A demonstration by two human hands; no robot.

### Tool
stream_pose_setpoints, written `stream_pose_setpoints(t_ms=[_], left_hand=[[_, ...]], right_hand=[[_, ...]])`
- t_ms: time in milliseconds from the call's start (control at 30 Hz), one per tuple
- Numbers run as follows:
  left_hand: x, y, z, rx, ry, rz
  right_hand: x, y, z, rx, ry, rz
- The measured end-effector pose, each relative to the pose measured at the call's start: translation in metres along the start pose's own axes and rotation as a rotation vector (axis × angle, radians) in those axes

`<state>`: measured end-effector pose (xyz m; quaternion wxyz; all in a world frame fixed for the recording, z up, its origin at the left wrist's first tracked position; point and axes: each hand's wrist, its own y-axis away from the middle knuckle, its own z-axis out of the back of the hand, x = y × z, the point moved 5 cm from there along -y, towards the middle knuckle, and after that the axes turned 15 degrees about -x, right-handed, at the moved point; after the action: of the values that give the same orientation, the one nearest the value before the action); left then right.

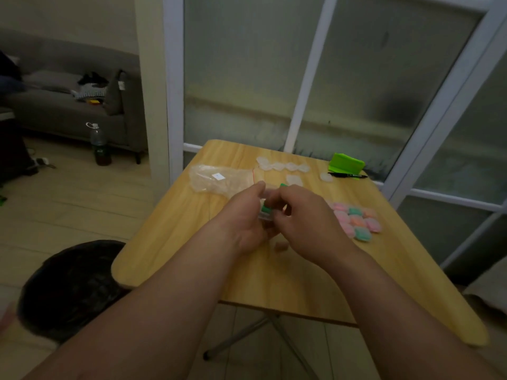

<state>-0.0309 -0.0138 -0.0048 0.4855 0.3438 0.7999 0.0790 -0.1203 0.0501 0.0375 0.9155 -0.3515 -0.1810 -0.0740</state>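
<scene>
Over the middle of the wooden table (175,242), my left hand (247,218) and my right hand (304,218) meet. Between them is a small clear plastic case (266,215) with a green piece inside; both hands pinch it with curled fingers. Another green bit (283,185) shows just above my right hand. A heap of pink, orange and green filled cases (356,220) lies to the right of my right hand. Several empty clear cases (282,167) lie in a row at the far side. A clear zip bag (219,179) lies at the far left.
A green folded stand (346,162) and a black pen (348,175) lie at the table's far right corner. A small pinkish piece (281,246) lies under my hands. A black bin bag (71,286) is left of the table, a bottle (101,144) stands on the floor, and a glass partition (301,78) is behind.
</scene>
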Motion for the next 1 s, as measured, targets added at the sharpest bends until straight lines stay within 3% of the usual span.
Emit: stream_pose_setpoints(t_ms=[333, 633, 833, 1000], left_hand=[[-0.001, -0.008, 0.002, -0.025, 0.005, 0.001], [-0.019, -0.009, 0.012, -0.078, 0.026, -0.043], [-0.045, -0.011, 0.038, -0.288, 0.119, -0.179], [-0.050, -0.013, 0.047, -0.314, 0.138, -0.183]], right_hand=[[-0.003, 0.003, -0.003, -0.010, -0.002, 0.064], [-0.021, -0.006, 0.000, -0.153, -0.222, -0.144], [-0.051, -0.027, -0.024, -0.131, -0.037, -0.308], [-0.043, -0.049, -0.054, 0.052, 0.219, -0.177]])
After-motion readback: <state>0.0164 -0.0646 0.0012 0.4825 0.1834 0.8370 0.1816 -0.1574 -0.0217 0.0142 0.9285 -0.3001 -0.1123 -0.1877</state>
